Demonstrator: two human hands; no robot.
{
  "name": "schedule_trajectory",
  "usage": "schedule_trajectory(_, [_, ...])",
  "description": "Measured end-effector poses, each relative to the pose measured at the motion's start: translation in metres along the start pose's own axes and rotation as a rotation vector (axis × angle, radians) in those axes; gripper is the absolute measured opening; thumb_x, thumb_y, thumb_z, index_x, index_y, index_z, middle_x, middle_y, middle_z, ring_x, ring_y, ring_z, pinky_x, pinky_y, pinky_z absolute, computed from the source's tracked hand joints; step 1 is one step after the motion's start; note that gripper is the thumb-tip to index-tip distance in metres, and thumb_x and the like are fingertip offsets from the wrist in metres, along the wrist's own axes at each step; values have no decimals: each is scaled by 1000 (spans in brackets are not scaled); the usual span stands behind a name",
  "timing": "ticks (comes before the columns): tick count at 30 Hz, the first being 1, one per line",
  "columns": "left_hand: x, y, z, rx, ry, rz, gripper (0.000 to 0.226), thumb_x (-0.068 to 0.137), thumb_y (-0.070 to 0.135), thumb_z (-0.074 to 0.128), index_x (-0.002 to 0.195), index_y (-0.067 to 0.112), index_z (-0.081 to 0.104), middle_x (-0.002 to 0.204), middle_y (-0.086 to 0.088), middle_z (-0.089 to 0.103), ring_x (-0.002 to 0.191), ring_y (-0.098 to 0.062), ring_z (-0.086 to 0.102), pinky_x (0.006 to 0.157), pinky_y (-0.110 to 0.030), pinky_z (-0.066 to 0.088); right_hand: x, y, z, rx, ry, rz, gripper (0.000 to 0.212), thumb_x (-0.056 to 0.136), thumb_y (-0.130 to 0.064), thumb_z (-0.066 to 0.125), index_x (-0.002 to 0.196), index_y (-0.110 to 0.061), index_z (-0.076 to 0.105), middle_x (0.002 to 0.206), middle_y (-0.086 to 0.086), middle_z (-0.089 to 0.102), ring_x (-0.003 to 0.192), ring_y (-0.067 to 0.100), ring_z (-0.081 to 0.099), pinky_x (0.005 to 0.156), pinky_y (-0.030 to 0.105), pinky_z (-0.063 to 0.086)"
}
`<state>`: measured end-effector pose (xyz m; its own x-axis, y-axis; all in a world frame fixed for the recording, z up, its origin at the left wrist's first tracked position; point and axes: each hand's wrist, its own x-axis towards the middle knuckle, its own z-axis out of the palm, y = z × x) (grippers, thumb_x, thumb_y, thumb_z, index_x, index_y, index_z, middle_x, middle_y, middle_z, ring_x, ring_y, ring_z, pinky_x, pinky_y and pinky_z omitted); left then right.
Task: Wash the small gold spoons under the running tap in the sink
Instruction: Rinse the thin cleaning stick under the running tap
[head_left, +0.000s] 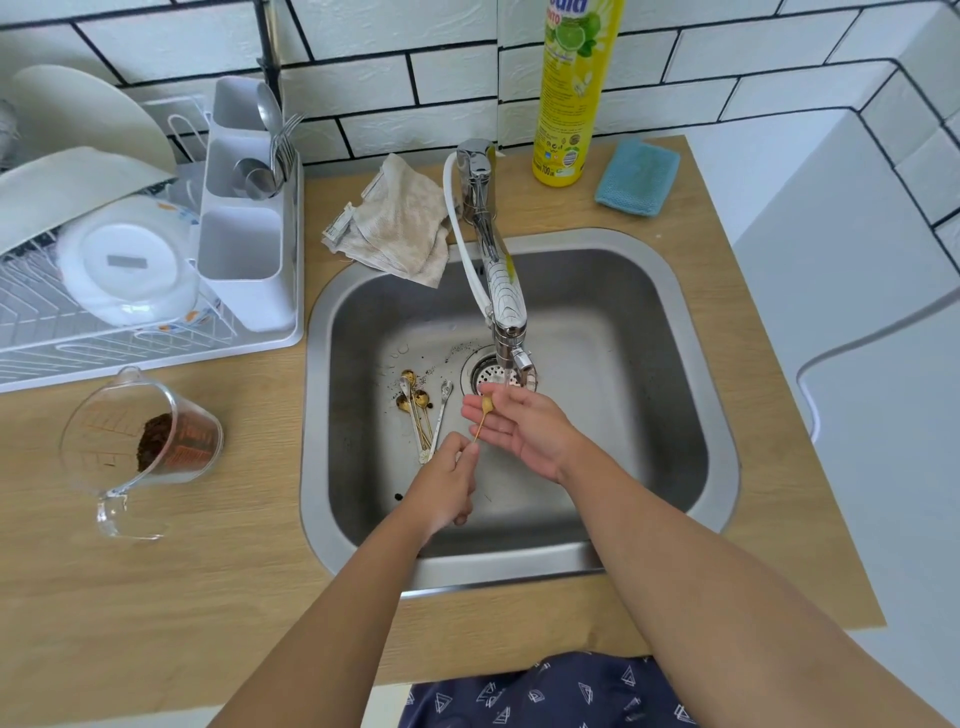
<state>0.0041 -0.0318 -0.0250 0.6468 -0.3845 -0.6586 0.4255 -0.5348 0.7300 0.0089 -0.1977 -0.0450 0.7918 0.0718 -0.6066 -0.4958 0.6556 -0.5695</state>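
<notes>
Left hand (447, 475) pinching handle tip of one small gold spoon (484, 415), bowl laid on fingers of flat, spread right hand (519, 423) under tap (511, 353) stream for rubbing clean; remaining gold spoons (415, 410) heaped on sink (717, 441) floor at 9 o'clock, presumably awaiting turn.

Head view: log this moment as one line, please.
step: rinsing | left hand: pinches gold spoon handle | right hand: open under bowl | tap: running | other spoons: on sink floor
</notes>
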Motion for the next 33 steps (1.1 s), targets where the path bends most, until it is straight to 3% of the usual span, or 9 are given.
schedule_trajectory(4, [-2, 5, 1, -134, -38, -39, 29, 107, 39, 34, 89, 19, 45, 69, -3, 53, 44, -15, 54, 45, -26, 48, -5, -2, 0, 14, -51, -4, 27, 103, 4, 53, 127, -6, 62, 114, 11, 78, 110, 22, 74, 84, 34, 62])
schedule_trajectory(8, [-1, 6, 1, -224, -31, -85, 31, 107, 38, 37, 94, 14, 53, 78, -7, 62, 64, -29, 70, 59, -36, 60, -5, 1, -1, -39, 71, -89, 18, 95, 2, 68, 112, -5, 64, 92, 10, 77, 87, 17, 77, 76, 31, 63])
schedule_trajectory(11, [0, 6, 3, -252, -29, -86, 31, 108, 31, 37, 90, 12, 55, 74, -7, 57, 64, -23, 69, 56, -33, 58, -2, 5, -1, -120, 149, -136, 11, 95, -4, 71, 105, -3, 67, 90, 9, 72, 79, 13, 76, 70, 28, 62])
schedule_trajectory(14, [0, 5, 3, -187, -31, -71, 29, 108, 25, 36, 94, 10, 56, 70, -8, 54, 59, -18, 65, 53, -30, 54, 0, 9, -1, -203, 173, -149, 9, 103, -11, 62, 102, -6, 70, 93, 8, 77, 85, 15, 78, 72, 27, 63])
schedule_trajectory(17, [0, 4, 1, -135, -28, -64, 29, 108, 24, 34, 97, 8, 55, 65, -9, 53, 52, -19, 59, 48, -27, 49, 0, 11, 0, -199, 144, -139, 13, 104, -4, 57, 108, -9, 68, 98, 7, 78, 90, 16, 78, 74, 27, 63])
schedule_trajectory(21, [-1, 4, 1, -101, -39, -62, 29, 108, 23, 34, 96, 7, 55, 62, -7, 53, 49, -19, 57, 45, -26, 47, -3, 12, -4, -195, 184, -158, 12, 97, -6, 69, 109, -7, 69, 97, 10, 79, 91, 21, 79, 72, 28, 62])
schedule_trajectory(24, [0, 3, 1, -82, -32, -61, 29, 108, 24, 34, 97, 6, 54, 62, -7, 53, 48, -19, 57, 44, -26, 47, -2, 15, -7, -170, 182, -137, 14, 104, -6, 57, 110, -9, 69, 102, 9, 79, 95, 21, 79, 73, 27, 62])
schedule_trajectory(28, [0, 2, 3, -66, -24, -56, 28, 108, 22, 34, 97, 7, 54, 65, -8, 53, 48, -20, 57, 44, -26, 48, -3, 15, -8, -184, 184, -153, 11, 98, -6, 67, 109, -7, 70, 99, 9, 80, 95, 21, 79, 75, 27, 62])
schedule_trajectory(33, [3, 3, 4, -65, 32, -46, 28, 108, 22, 36, 92, 8, 54, 70, -11, 54, 48, -18, 57, 46, -27, 48, -2, 15, -8, -172, 204, -170, 15, 104, -2, 55, 111, -6, 68, 104, 11, 78, 94, 20, 79, 74, 25, 61])
